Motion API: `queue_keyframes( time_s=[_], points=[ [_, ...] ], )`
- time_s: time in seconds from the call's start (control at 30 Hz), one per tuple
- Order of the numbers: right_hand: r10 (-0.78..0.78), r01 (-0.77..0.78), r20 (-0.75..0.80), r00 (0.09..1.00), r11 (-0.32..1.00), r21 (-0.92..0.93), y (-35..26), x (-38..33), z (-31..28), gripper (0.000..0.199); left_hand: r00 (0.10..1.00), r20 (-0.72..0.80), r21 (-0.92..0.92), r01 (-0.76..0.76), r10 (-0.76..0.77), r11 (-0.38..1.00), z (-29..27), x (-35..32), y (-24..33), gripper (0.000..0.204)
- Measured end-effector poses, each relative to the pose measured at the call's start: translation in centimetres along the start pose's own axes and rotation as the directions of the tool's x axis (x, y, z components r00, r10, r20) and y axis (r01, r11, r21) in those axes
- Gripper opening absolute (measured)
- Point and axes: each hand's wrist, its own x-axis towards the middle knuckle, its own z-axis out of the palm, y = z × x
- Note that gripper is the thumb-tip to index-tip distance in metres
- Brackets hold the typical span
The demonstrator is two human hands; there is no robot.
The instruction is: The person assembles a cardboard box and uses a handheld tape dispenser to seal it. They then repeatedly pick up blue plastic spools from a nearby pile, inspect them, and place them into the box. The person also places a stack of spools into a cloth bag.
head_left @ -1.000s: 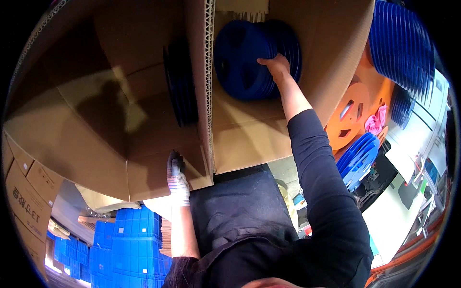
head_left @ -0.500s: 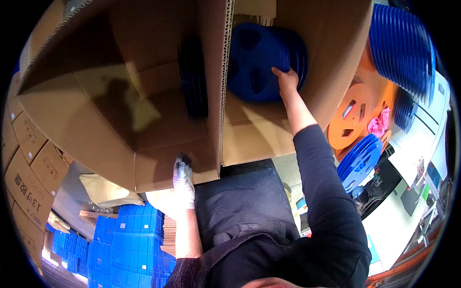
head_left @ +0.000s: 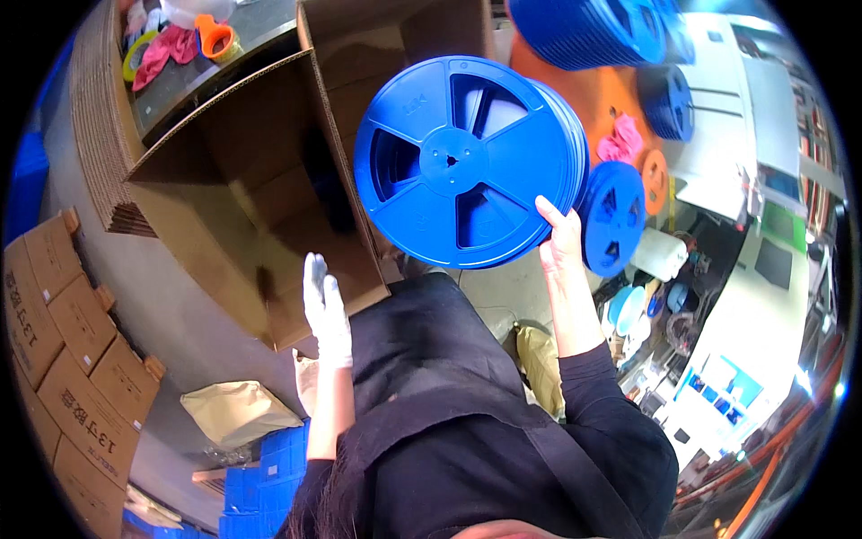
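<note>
My right hand (head_left: 563,238) is closed on the rim of a stack of blue plastic reels (head_left: 409,211), thumb on the front face. The reels are tilted with their flat side facing me, outside the box. My left hand (head_left: 327,314), in a white glove, is open with fingers stretched upward and holds nothing. It is beside the front corner of an open cardboard box (head_left: 296,310). Inside that box, dark reels (head_left: 329,184) stand in shadow against the right wall. A second cardboard compartment (head_left: 395,45) shows partly behind the held stack.
To the right, a tall blue reel stack (head_left: 584,36) and a pink cloth (head_left: 621,139) are on an orange surface; another blue reel (head_left: 614,220) leans nearby. Closed cartons (head_left: 85,332) and flattened cardboard (head_left: 99,117) line the left. Blue crates (head_left: 269,476) stand at lower left.
My right hand has brought the blue reel stack out of the cardboard box, toward me. My left hand has straightened its fingers. The whole view has shifted.
</note>
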Motion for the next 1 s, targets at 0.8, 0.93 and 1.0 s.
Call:
queue_keyframes(
  time_s=[0.8, 0.93, 1.0],
  points=[
    [-0.014, -0.011, 0.16, 0.987, 0.988, 0.156, -2.2, -25.8, -0.9, 0.102, 0.598, 0.766, -0.169, 0.543, -0.237, 0.823, -4.6, 3.7, 26.3, 0.073],
    [-0.106, 0.112, 0.203, 0.973, 0.993, -0.02, -1.6, -26.2, 0.2, 0.121, 0.676, 0.726, -0.292, 0.469, -0.126, 0.834, -7.2, 3.5, 26.7, 0.064],
    [-0.173, 0.228, 0.28, 0.944, 0.957, -0.18, -0.5, -26.6, 0.8, 0.123, 0.694, 0.717, -0.277, 0.378, -0.073, 0.883, -7.4, 1.8, 27.5, 0.058]
  ],
)
